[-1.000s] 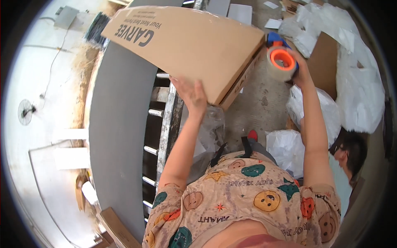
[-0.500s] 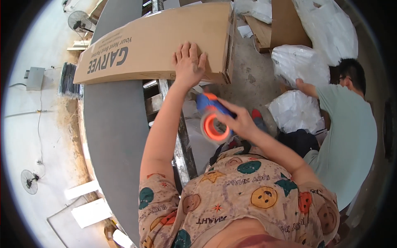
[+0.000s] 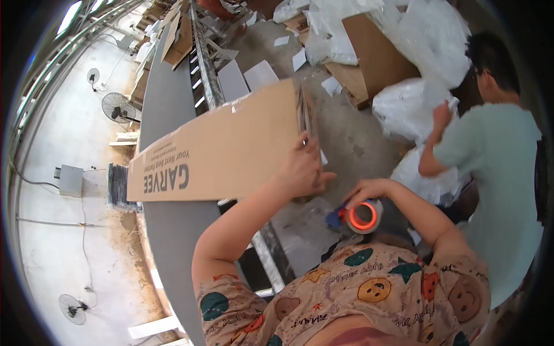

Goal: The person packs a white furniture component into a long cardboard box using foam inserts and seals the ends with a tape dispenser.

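A long brown cardboard box (image 3: 231, 144) with dark printing lies across the grey conveyor belt, its right end sticking out past the metal side rail. My left hand (image 3: 303, 167) rests against the near right corner of that box, fingers spread along the edge and thumb pointing away to the right. In my right hand (image 3: 369, 189), held low in front of my shirt, is a blue tape dispenser (image 3: 334, 219) carrying a roll with a bright orange core. The dispenser is apart from the box. My right fingers wrap over its top, partly hiding the handle.
At the right a co-worker (image 3: 490, 150) in a pale green shirt reaches toward plastic-wrapped bundles (image 3: 412, 109). A brown cardboard sheet (image 3: 381, 52) stands behind them. The grey belt (image 3: 167, 242) runs along my left beside a metal rail (image 3: 271, 259). Another open carton (image 3: 180, 40) sits farther up the belt.
My left hand has slid from the box's top face to its right end. My right hand has drawn the tape dispenser back to the right. The view has shifted, and the co-worker's arm has bent.
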Available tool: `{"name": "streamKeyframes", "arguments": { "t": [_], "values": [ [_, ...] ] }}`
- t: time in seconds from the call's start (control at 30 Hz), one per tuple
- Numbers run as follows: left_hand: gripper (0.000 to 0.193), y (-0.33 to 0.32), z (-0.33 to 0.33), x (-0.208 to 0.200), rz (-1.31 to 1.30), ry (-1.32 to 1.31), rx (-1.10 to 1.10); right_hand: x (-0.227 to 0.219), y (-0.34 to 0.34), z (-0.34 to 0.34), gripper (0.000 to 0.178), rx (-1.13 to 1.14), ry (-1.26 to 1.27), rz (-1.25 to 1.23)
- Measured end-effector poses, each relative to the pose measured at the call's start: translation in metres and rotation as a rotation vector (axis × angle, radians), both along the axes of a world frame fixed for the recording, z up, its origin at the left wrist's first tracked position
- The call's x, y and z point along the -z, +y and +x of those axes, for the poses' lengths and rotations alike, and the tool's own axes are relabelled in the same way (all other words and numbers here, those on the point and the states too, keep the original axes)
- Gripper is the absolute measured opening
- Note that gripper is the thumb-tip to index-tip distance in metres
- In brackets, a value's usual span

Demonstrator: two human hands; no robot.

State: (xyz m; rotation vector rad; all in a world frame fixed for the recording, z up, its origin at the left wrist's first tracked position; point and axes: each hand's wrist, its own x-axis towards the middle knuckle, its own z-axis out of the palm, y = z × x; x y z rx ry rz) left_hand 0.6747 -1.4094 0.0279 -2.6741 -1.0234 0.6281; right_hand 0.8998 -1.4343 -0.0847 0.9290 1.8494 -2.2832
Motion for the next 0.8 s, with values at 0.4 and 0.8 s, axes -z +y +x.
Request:
{"name": "streamKeyframes", "arguments": {
  "t": [0.4, 0.8],
  "values": [
    [0.029, 0.162, -0.013, -0.020, 0.141, -0.662, -0.604, 0.038, 0.323, 0.003, 0.041, 0.672, 0.350, -0.303],
    [0.024, 0.135, -0.009, -0.013, 0.356, -0.864, -0.775, 0.045, 0.393, -0.071, 0.028, -0.352, 0.452, -0.351]
  ]
}}
